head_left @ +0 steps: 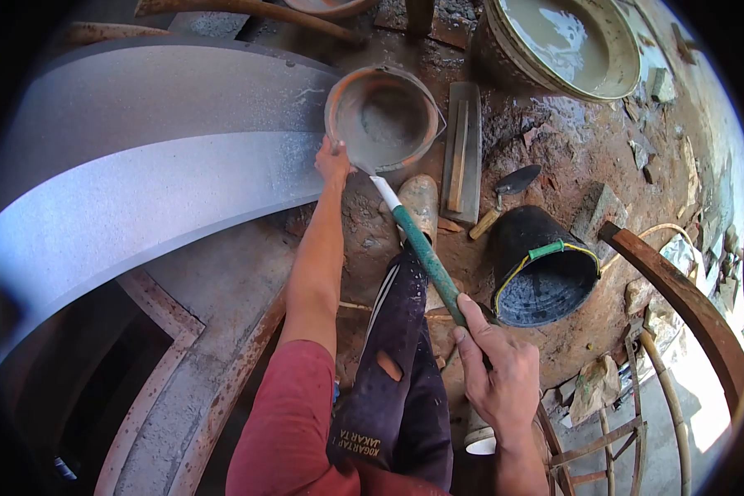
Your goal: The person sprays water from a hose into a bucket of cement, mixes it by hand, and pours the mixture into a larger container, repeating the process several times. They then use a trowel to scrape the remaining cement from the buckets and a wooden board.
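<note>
The bucket [415,106] rim at 12 o'clock is clasped by the left grip [333,162], the green handle [426,252] by the right grip [494,374].

I see outdoor ground [554,140], reddish dirt w/ rubble. Big grey curved concrete slab [140,165] at left, rusty steel frame [231,380] below it. Water-filled basin [512,66] top right. Hard sunlight on right side.

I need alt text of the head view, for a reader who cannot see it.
Seen from above, a person's left hand grips the rim of a grey-stained bucket while the right hand holds a green-handled tool reaching into it. A black bucket and a trowel lie nearby on muddy ground.
</note>
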A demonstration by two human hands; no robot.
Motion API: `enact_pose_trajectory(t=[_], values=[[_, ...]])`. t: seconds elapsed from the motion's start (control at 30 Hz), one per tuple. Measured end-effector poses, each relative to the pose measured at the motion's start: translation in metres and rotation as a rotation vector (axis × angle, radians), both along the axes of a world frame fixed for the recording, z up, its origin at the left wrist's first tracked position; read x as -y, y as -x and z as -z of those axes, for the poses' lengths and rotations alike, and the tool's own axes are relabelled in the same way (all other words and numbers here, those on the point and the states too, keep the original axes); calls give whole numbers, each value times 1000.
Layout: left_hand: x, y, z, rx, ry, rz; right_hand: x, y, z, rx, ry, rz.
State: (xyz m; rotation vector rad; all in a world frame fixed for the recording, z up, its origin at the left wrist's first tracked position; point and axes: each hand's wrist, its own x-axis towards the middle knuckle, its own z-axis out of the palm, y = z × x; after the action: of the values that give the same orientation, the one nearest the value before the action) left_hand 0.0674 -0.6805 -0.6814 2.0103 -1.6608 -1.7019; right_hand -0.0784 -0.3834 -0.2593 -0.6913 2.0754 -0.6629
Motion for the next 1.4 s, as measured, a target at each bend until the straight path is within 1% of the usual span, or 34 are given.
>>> enact_pose_trajectory(t=[0.03,0.07,0.13,0.17,0.23,0.37,0.43,0.47,0.5,0.57,0.6,0.63,0.67,0.7,0.77,0.8,0.87,0.93,0.97,1.03,1.07,1.13,1.17,1.3,1.37,1.4], values=[[-2,1,-2,-10,-59,-53,-2,-2,0,-21,10,15],[-8,2,-5,-13,-60,-54,-4,-3,1,-45,22,32],[-19,0,-7,-135,-42,-119,-7,-5,1,-68,19,28],[-26,-1,-8,-136,-42,-120,-8,-6,0,-90,19,23],[-37,5,-22,-165,-191,-234,-11,-7,-1,-99,16,26],[-44,-2,-16,-262,-133,-205,-16,-9,-5,-113,-5,21],[-42,-1,-19,-175,-109,-134,-19,-12,-7,-111,1,21],[-42,-2,-7,-180,-107,-135,-20,-12,-7,-113,8,23],[-43,-7,25,-76,88,-33,-21,-12,-6,-119,9,22],[-58,0,27,29,272,70,-26,-14,-7,-149,30,31],[-72,22,-4,157,407,114,-26,-13,-8,-153,30,31],[-89,37,-24,289,542,159,-27,-11,-10,-149,23,67],[-103,45,-29,287,545,160,-27,-10,-12,-145,19,104],[-115,54,-32,470,652,357,-28,-9,-13,-147,24,107],[-123,63,-42,650,763,553,-30,-7,-16,-160,12,199],[-124,65,-45,403,644,616,-31,-5,-18,-165,19,201],[-122,77,-48,155,530,675,-33,-2,-23,-164,-32,229],[-121,90,-41,-79,586,742,-36,-1,-24,-172,-17,257],[-121,98,-38,-79,592,744,-36,-1,-23,-180,-7,283],[-119,118,-48,26,642,636,-37,-1,-23,-182,21,307],[-116,125,-54,26,645,637,-37,-1,-23,-181,42,330],[-113,132,-61,178,579,696,-36,-2,-23,-174,49,337],[-114,131,-65,180,580,705,-35,-2,-24,-168,58,343],[-114,118,-61,106,688,780,-30,-1,-30,-139,44,325],[-113,106,-69,-50,774,722,-32,-3,-30,-155,114,337],[-111,100,-74,-50,774,727,-32,-3,-32,-154,115,341]])
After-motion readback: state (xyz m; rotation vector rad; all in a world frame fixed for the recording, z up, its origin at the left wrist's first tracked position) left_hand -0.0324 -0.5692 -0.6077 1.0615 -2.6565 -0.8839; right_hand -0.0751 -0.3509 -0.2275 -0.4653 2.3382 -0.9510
